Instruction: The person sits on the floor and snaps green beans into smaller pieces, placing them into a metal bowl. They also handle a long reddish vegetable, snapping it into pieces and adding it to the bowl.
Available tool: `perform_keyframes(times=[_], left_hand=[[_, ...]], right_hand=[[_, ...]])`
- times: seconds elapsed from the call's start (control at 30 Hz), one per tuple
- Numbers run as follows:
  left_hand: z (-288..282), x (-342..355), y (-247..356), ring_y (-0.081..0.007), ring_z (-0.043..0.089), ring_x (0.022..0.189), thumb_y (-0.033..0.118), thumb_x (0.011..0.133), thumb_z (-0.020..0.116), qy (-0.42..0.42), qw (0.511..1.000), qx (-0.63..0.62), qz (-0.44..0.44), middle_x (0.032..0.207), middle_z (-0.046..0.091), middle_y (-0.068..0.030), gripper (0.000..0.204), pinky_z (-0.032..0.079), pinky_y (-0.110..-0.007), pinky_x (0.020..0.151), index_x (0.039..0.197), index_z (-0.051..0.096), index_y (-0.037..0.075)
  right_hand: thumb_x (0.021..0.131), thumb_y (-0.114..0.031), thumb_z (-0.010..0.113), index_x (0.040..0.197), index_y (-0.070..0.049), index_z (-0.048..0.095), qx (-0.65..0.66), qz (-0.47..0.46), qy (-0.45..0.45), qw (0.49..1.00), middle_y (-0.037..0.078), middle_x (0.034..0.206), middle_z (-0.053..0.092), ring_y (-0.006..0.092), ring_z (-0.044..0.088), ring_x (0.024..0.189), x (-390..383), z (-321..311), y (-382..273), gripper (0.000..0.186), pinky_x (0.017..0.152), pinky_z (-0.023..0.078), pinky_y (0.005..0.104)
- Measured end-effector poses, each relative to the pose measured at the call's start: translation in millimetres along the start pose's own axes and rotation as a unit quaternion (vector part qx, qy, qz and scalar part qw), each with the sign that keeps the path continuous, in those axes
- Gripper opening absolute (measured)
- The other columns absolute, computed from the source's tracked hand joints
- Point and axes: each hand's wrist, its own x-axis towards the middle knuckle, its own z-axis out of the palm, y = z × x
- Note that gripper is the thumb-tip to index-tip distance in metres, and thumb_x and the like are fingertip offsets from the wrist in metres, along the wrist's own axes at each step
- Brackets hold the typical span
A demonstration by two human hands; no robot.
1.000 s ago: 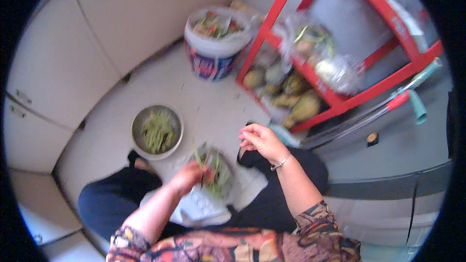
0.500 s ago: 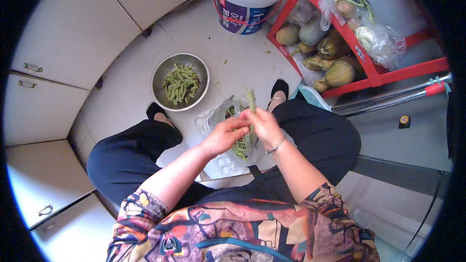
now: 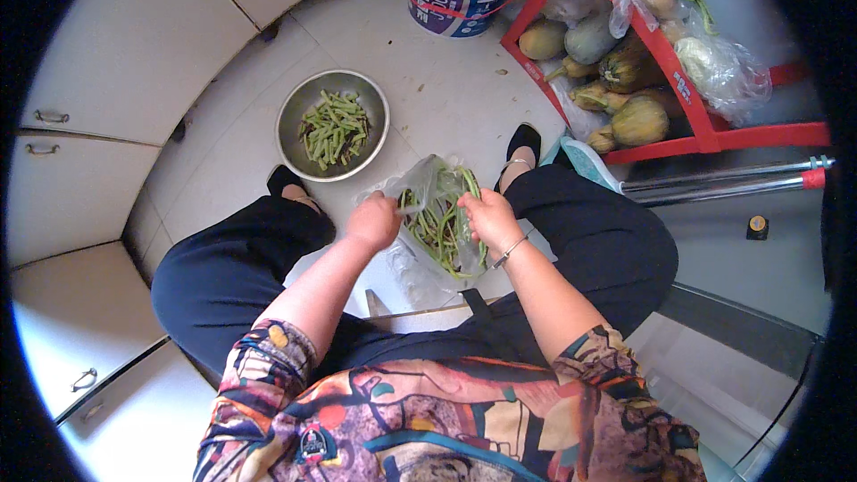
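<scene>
My left hand (image 3: 377,220) is closed on the upper edge of a clear plastic bag (image 3: 424,180), pulled out to the left. Opposite it, my right hand (image 3: 485,219) grips long green beans (image 3: 439,225) at the bag's right side; whether it also holds the plastic there I cannot tell. The beans lie loosely inside the bag, which is between my legs on pale crumpled plastic. Just beyond my left foot, a steel bowl (image 3: 287,125) on the floor holds short broken bean pieces (image 3: 332,129).
White cabinets (image 3: 107,62) curve along the left. A white bucket (image 3: 457,9) stands at the back. A red rack (image 3: 705,134) with squashes (image 3: 638,120) and bagged vegetables fills the upper right. Metal poles (image 3: 714,186) and a teal-lined container (image 3: 578,159) sit by my right leg.
My hands, together over the bag half a second ago, have moved apart. My left hand has moved left and taken the bag's edge, and more beans inside now show.
</scene>
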Motion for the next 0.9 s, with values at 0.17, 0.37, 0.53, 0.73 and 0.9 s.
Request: perform_keyframes(times=[0.17,0.37,0.53,0.73,0.9], left_hand=[[-29.1,3.0,-7.3,-0.0277,0.061,0.075,0.036,0.088,0.052,-0.006,0.933,-0.353,-0.070,0.079,0.064,-0.0174,0.036,0.047,-0.038,0.071,0.086,0.062,0.001],[-46.5,-7.5,-5.0,-0.0133,0.055,0.071,0.031,0.089,0.055,-0.006,0.950,-0.311,0.018,0.073,0.063,-0.0047,0.033,0.045,-0.029,0.068,0.082,0.064,0.000],[-43.6,-6.2,-5.8,-0.0118,0.054,0.072,0.028,0.090,0.054,-0.033,0.884,-0.466,-0.009,0.074,0.062,-0.0024,0.029,0.042,-0.027,0.073,0.079,0.063,0.003],[-49.8,3.4,-17.4,-0.0099,0.052,0.070,0.028,0.091,0.053,-0.074,0.842,-0.531,-0.061,0.072,0.060,-0.0001,0.027,0.040,-0.025,0.072,0.075,0.060,0.008],[-49.4,3.5,-14.5,-0.0096,0.051,0.068,0.028,0.091,0.053,-0.073,0.834,-0.544,-0.061,0.070,0.058,0.0004,0.027,0.040,-0.025,0.069,0.074,0.059,0.008]], right_hand=[[0.086,-0.021,0.052,0.083,-0.002,0.055,-0.084,0.069,-0.130,0.986,0.002,0.062,0.047,0.0116,0.043,0.046,5.5,16.3,6.7,0.019,0.039,0.037,0.0287],[0.080,-0.016,0.048,0.085,0.005,0.059,-0.119,0.026,-0.149,0.981,0.018,0.072,0.061,0.0285,0.061,0.058,55.2,50.6,-4.2,0.024,0.052,0.047,0.0415],[0.082,-0.018,0.047,0.103,0.002,0.057,-0.267,-0.179,0.037,0.946,0.027,0.098,0.059,0.0417,0.057,0.088,83.5,87.9,-6.7,0.031,0.078,0.045,0.0468],[0.090,-0.039,0.044,0.111,-0.001,0.053,-0.354,-0.109,-0.160,0.915,0.027,0.112,0.055,0.0392,0.055,0.104,90.6,111.4,92.6,0.045,0.087,0.045,0.0434],[0.090,-0.045,0.043,0.107,-0.002,0.058,-0.534,-0.089,-0.227,0.809,0.023,0.105,0.061,0.0338,0.060,0.098,46.8,109.4,49.1,0.049,0.082,0.047,0.0425]])
